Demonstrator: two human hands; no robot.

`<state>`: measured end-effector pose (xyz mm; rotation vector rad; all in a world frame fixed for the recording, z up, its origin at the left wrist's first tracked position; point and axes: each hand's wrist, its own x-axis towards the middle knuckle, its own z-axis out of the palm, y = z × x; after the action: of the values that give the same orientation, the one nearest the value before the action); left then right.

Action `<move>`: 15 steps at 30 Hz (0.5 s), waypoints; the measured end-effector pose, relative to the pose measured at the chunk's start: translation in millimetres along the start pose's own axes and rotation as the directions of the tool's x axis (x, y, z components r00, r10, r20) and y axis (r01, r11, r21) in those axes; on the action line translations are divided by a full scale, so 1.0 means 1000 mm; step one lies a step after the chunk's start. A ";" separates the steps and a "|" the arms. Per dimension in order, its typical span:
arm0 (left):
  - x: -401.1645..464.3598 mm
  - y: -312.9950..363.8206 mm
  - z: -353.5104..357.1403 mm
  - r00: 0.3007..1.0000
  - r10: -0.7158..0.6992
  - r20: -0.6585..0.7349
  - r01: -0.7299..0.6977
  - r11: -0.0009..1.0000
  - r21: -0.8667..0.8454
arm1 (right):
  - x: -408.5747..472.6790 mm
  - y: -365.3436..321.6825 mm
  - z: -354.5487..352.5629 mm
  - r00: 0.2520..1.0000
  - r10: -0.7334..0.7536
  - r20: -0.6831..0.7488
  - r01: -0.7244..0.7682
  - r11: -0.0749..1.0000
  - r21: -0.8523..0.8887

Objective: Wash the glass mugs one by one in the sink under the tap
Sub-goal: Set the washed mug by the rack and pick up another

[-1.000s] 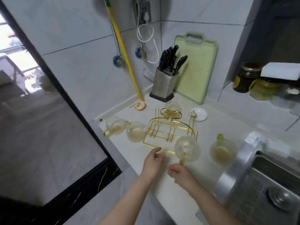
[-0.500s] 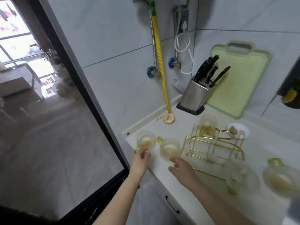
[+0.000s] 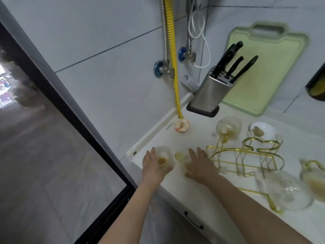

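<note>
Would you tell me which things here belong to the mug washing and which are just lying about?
Belongs to the job:
left hand on a glass mug
right hand on a second mug
three more dirty mugs

Lying about:
gold rack
knife block
cutting board
white dish

My kitchen corner, beyond the washing-up.
A steel knife block (image 3: 209, 93) stands before my green cutting board (image 3: 263, 81) leaning on the wall; a yellow hose (image 3: 173, 57) drops to the white counter (image 3: 193, 138), near a gold wire rack (image 3: 246, 159) and small white dish (image 3: 263, 132).
</note>
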<state>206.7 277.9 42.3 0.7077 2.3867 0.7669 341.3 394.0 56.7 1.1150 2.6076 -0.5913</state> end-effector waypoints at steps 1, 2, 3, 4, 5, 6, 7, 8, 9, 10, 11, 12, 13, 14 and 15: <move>0.004 0.002 0.001 1.000 0.009 0.016 -0.009 1.000 0.006 | 0.002 -0.001 0.001 1.000 0.008 0.005 -0.008 1.000 0.015; 0.007 0.004 0.002 1.000 0.010 0.025 -0.010 1.000 0.008 | 0.003 -0.002 0.002 1.000 0.009 0.002 -0.009 1.000 0.016; 0.008 0.005 0.004 1.000 0.006 0.025 -0.007 1.000 0.009 | 0.003 -0.003 0.003 1.000 0.008 -0.010 -0.007 1.000 0.006; 0.009 0.006 0.006 1.000 0.001 0.017 -0.001 1.000 0.005 | 0.003 -0.004 0.005 1.000 0.006 -0.029 -0.006 1.000 -0.009; 0.010 0.008 0.007 1.000 0.001 0.006 -0.001 1.000 0.002 | 0.003 -0.004 0.006 0.999 0.007 -0.052 -0.008 1.000 -0.021; 0.011 0.008 0.008 1.000 0.002 -0.004 -0.002 1.000 -0.006 | 0.003 -0.005 0.007 0.997 0.009 -0.074 -0.011 0.999 -0.030; 0.011 0.007 0.009 1.000 0.000 -0.011 0.000 1.000 -0.016 | 0.003 -0.005 0.007 0.996 0.012 -0.090 -0.015 0.999 -0.036; 0.012 0.007 0.010 1.000 -0.003 -0.018 0.002 1.000 -0.024 | 0.002 -0.005 0.008 0.995 0.015 -0.101 -0.020 0.999 -0.040; 0.012 0.006 0.011 1.000 -0.003 -0.026 0.002 1.000 -0.022 | 0.001 -0.006 0.010 0.994 0.020 -0.109 -0.025 0.999 -0.042; 0.013 0.005 0.012 0.999 0.005 -0.038 -0.005 1.000 -0.014 | 0.000 -0.006 0.011 0.994 0.023 -0.111 -0.028 0.999 -0.044; 0.014 0.004 0.012 0.999 0.016 -0.050 -0.016 1.000 0.004 | -0.002 -0.008 0.013 0.994 0.021 -0.110 -0.026 0.999 -0.047; 0.015 0.004 0.012 0.998 0.028 -0.063 -0.027 0.999 0.023 | -0.004 -0.009 0.015 0.994 0.015 -0.108 -0.020 0.999 -0.051; 0.014 0.004 0.012 0.997 0.037 -0.071 -0.034 0.999 0.039 | -0.006 -0.010 0.017 0.994 0.007 -0.105 -0.012 0.998 -0.054; 0.012 0.003 0.012 0.996 0.042 -0.075 -0.039 0.998 0.045 | -0.008 -0.011 0.019 0.995 0.001 -0.100 -0.006 0.999 -0.053; 0.010 0.003 0.011 0.996 0.041 -0.077 -0.038 0.998 0.043 | -0.011 -0.011 0.021 0.996 -0.004 -0.093 0.000 0.999 -0.046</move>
<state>207.6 290.3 33.3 0.7564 2.4716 0.7766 342.1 370.6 45.5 1.1524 2.6868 -0.4883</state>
